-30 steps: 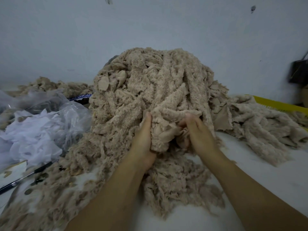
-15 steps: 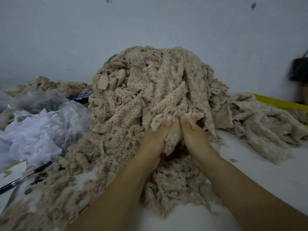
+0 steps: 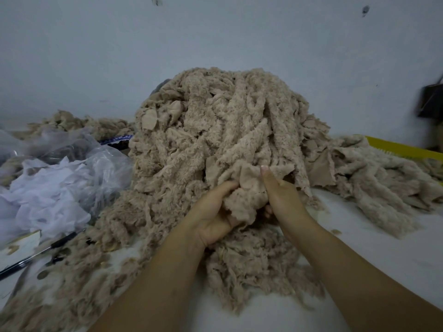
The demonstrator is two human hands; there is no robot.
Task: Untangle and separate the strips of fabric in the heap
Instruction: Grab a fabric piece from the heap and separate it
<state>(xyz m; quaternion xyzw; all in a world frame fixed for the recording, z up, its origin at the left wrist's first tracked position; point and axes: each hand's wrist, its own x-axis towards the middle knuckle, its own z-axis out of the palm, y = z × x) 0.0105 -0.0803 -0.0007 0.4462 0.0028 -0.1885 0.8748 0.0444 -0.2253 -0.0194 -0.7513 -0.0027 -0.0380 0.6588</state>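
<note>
Piled tall at the middle of the table point(image 3: 383, 248), hard against its far edge and the pale wall point(image 3: 215, 32): one tangled heap point(image 3: 215, 121) of fuzzy beige fabric strips, spilling forward almost to the near edge.

Drawn out of the heap's front face and caught between both hands: a clump of strips point(image 3: 249, 195), joined to the mass above and below.

- On the clump's left, the left hand point(image 3: 215, 216), palm turned upward, fingers curled into the cloth and clamped on it.
- On the clump's right, the right hand point(image 3: 282, 195), thumb laid along the top fold and pinching it; other fingers mostly hidden behind the cloth.

Toward the right edge, touching the heap's flank: a smaller pile point(image 3: 374, 178) of the same strips, lying low and spread out. Behind it, a yellow strip point(image 3: 402, 148), and higher on the wall a dark object point(image 3: 431, 101), blurred.

Toward the left edge: clear plastic bags point(image 3: 103, 161) stuffed with white cloth point(image 3: 48, 202). Beyond them, at the far left corner, a low pile point(image 3: 79, 123) of beige scraps. Near the left edge, closer in: a black pen point(image 3: 36, 257) beside a pale card point(image 3: 21, 243), among loose beige fluff point(image 3: 72, 295).
</note>
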